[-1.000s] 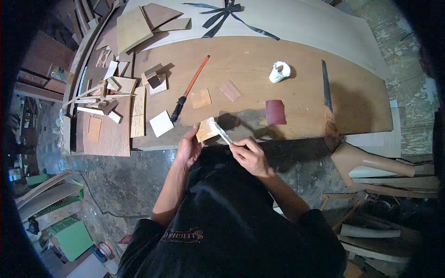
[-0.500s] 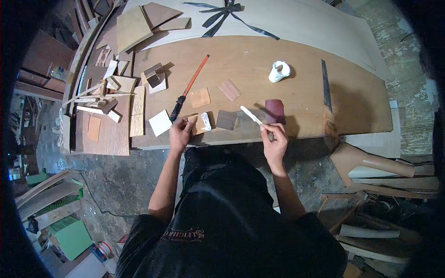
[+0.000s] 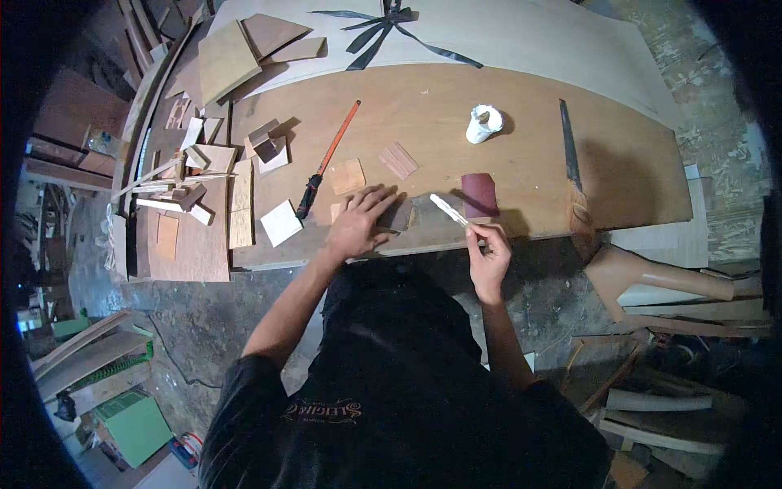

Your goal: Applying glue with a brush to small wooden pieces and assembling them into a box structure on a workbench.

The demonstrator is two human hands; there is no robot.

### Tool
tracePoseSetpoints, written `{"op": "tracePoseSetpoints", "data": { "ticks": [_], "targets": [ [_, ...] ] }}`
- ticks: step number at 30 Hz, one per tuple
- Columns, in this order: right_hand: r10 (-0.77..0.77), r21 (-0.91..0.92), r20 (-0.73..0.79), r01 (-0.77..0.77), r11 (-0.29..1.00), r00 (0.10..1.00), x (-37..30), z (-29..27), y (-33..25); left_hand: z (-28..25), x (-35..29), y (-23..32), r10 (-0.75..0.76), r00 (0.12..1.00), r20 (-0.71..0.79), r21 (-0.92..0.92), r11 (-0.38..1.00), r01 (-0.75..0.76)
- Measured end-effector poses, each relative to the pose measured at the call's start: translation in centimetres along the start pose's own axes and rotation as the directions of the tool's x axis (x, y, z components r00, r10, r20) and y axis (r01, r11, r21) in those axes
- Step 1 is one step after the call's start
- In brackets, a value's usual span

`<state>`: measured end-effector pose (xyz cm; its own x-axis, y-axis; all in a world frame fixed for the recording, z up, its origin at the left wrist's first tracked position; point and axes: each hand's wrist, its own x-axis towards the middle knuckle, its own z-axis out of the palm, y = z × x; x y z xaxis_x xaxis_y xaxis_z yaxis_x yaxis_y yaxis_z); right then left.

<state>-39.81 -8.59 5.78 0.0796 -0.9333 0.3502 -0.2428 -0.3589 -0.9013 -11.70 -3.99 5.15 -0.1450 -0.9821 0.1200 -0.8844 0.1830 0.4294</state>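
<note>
My right hand [image 3: 489, 254] pinches a thin stick [image 3: 450, 210] coated in white paste, its white tip raised over the table. My left hand [image 3: 361, 224] lies with fingers spread over a dark grey-brown square tile [image 3: 395, 215], its thumb by the tile's near edge. A tan square with white paste is mostly hidden beneath this hand. Just beyond it are an orange-tan wood square [image 3: 348, 176] and a reddish striped piece [image 3: 398, 160]. A maroon sheet [image 3: 479, 196], perhaps sandpaper, lies beyond my right hand. Farther back stands a white-smeared cup [image 3: 484, 124].
A red-bladed saw-like tool with a black handle [image 3: 330, 157] lies left of my left hand, near a white square [image 3: 281, 223]. Wood scraps [image 3: 183, 183] crowd the table's left side. A hand saw [image 3: 571, 155] lies at right. Black straps [image 3: 388, 33] rest on a pale panel behind.
My left hand has moved right from the pasted tan square's left side, now covering it and reaching the dark tile. The right hand still holds the stick, shifted slightly right and nearer.
</note>
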Motion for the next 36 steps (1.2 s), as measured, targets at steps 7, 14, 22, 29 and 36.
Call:
{"op": "tracePoseSetpoints", "data": {
  "ticks": [7, 14, 22, 29, 36],
  "targets": [
    [0.062, 0.028, -0.058, -0.061, 0.998, 0.996, -0.4, -1.4, 0.4, 1.0, 1.7, -2.7, 0.161, 0.978, 0.133, 0.061, 0.984, -0.17],
    [0.051, 0.013, -0.088, -0.05, 0.999, 0.995, -1.4, -1.5, 0.7, -0.3, 2.7, -2.4, 0.295, 0.94, 0.173, 0.047, 0.95, -0.308],
    [-0.324, -0.367, -0.099, 0.268, 0.891, 0.941, 16.7, -3.6, -3.3, 1.1, 2.2, -3.7, -0.301, 0.954, 0.008, -0.665, 0.711, 0.23],
    [-0.183, -0.451, 0.444, 0.395, 0.8, 0.877, 27.2, -0.3, 5.3, -1.5, 1.2, 2.3, -0.552, 0.834, 0.001, -0.911, 0.343, 0.228],
    [0.131, -0.662, 0.531, 0.314, 0.681, 0.837, 28.6, 3.1, 4.4, -1.8, -2.2, 2.3, -0.628, 0.778, -0.008, -0.964, 0.212, 0.161]
  ]
}}
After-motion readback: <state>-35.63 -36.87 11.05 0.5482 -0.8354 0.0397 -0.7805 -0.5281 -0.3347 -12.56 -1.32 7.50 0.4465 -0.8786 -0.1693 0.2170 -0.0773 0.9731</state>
